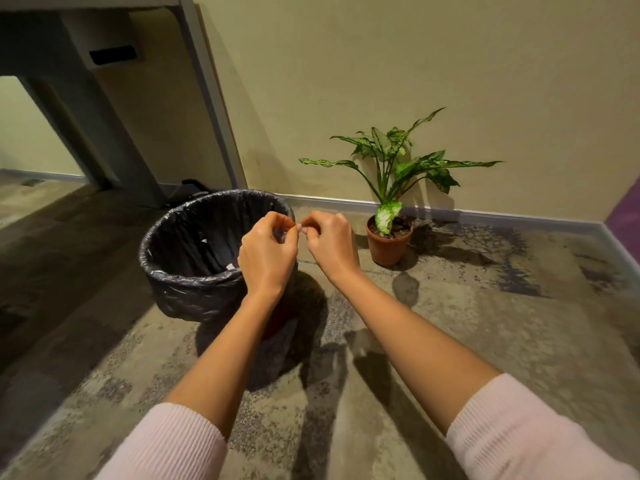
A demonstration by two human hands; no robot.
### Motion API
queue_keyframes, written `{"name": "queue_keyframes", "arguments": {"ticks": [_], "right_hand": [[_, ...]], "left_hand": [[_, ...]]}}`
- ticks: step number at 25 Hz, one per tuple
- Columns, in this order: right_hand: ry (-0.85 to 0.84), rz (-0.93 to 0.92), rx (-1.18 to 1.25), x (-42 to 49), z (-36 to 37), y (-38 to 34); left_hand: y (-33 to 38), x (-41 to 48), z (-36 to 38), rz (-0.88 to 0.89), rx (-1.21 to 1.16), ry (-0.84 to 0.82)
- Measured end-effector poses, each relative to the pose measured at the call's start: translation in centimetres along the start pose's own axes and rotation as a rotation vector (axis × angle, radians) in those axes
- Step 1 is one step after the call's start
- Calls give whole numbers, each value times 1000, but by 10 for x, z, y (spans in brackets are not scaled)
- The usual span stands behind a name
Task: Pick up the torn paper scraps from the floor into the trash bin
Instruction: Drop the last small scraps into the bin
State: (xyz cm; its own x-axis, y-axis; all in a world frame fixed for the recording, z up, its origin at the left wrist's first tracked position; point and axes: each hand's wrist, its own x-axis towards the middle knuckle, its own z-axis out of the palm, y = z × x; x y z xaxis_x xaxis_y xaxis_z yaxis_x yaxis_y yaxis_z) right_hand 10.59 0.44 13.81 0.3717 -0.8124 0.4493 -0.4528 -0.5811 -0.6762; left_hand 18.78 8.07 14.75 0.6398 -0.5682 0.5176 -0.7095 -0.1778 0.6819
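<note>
Above the near right rim of a round trash bin lined with a crinkled black plastic bag (166,273), the left hand (268,252) pinches a small white paper scrap (278,233). The right hand (332,244), fingers curled, meets it fingertip to fingertip; its hold is unclear. White torn scraps (230,266) lie inside the bin. A leafy green plant in a terracotta pot (389,245) stands on the mottled carpet (467,323) beside the wall.

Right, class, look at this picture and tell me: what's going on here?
A person in pink sleeves holds both hands over the right side of a black-lined trash bin. The left hand and the right hand meet at the fingertips, pinching what looks like a small paper scrap between them. A few white bits already lie inside the bin. A potted plant stands beside it, by the wall.
</note>
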Motion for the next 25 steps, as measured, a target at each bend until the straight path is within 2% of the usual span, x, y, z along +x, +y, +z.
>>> {"name": "queue_keyframes", "arguments": {"ticks": [3,8,10,13,16,20,25], "right_hand": [[86,100,19,-14,-26,51],[152,395,51,-35,-65,146],[189,588,151,-33,-71,188],[248,884,474,-24,-75,240],[199,1118,824,-7,-69,271],[108,1269,1083,16,-57,290],[58,1337,1029,45,-71,268]], "left_hand": [[22,-29,53,-126,-201,-132],[42,-78,144,-666,-636,-362],[46,-88,177,-885,-785,-408],[40,-85,228,-1116,-901,-440],[32,-74,271,-1275,-999,-466],[36,-63,297,-1387,-1078,-447],[67,-46,294,-1471,-971,-332]]}}
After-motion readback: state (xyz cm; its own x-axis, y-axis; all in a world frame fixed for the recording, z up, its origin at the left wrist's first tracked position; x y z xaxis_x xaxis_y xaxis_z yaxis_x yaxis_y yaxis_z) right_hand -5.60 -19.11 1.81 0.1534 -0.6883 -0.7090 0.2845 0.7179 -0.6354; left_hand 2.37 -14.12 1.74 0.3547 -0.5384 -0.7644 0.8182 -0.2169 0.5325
